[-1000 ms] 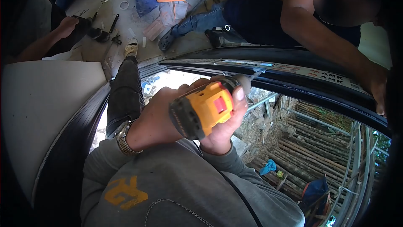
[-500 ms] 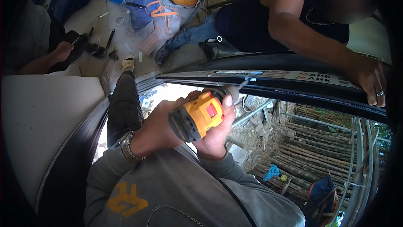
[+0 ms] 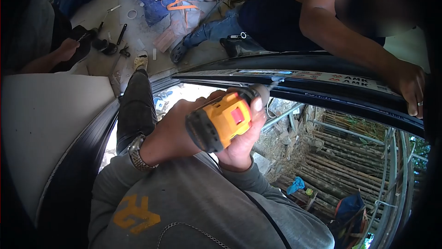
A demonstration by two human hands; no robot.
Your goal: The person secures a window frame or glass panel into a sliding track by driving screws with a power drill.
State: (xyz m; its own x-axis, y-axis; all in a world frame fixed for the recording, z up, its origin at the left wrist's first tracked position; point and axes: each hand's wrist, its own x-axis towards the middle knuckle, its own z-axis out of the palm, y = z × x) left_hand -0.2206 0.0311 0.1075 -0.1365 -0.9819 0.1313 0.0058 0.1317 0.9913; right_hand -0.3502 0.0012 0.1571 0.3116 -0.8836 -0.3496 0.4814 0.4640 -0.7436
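Note:
A yellow and black cordless drill (image 3: 223,122) is gripped between my two hands, its chuck end toward the upper right. My left hand (image 3: 168,131), with a metal watch at the wrist, is closed around the drill's rear; its fingers partly hide behind the body. My right hand (image 3: 241,147) wraps the drill's right side, thumb up beside the chuck. The drill's bit (image 3: 275,84) meets the dark metal frame (image 3: 313,87) or stops close to it; contact is hard to tell. A label strip printed "AMK" (image 3: 357,79) runs along the frame.
At right, a co-worker's hand (image 3: 410,90) rests on the frame. Another person's hand (image 3: 68,50) is at far left. Tools, bags and an orange strap (image 3: 177,4) lie on the floor (image 3: 138,32). Through the opening below are bamboo poles (image 3: 340,170) and metal pipes (image 3: 391,175).
The drill and my hands have shifted slightly to the right. The co-worker's head has moved lower. The camera view has also shifted a little.

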